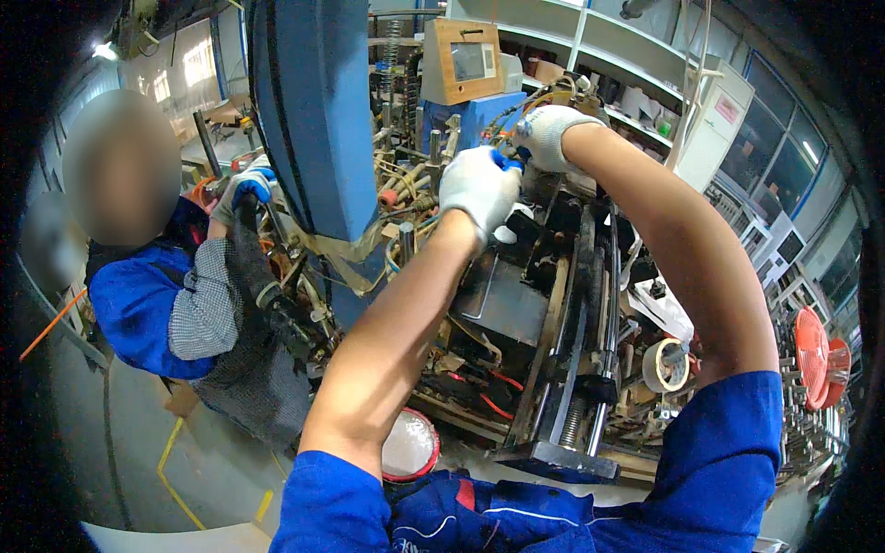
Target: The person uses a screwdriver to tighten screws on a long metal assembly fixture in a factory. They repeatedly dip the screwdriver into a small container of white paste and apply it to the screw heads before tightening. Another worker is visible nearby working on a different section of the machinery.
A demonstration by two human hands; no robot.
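Note:
Both my arms reach forward over a machine (505,300) with dark metal blocks and long steel rods. My left hand (479,189) wears a white knit glove with blue fingertips. Its fingers are curled and pressed together at the far end of the machine, close to thin coloured wires or hoses (502,124). Just beyond it to the right, my right hand (550,136), in the same kind of glove, is closed too, its fingers meeting near those of the left. Whatever lies between the fingers is hidden.
A tall blue column (318,120) rises left of my hands. At far left stands a co-worker (152,309) with a gloved hand (244,189) on the equipment. A control box with a screen (461,63) sits behind. Tape (666,365) lies at right; a round red-rimmed container (410,447) stands below.

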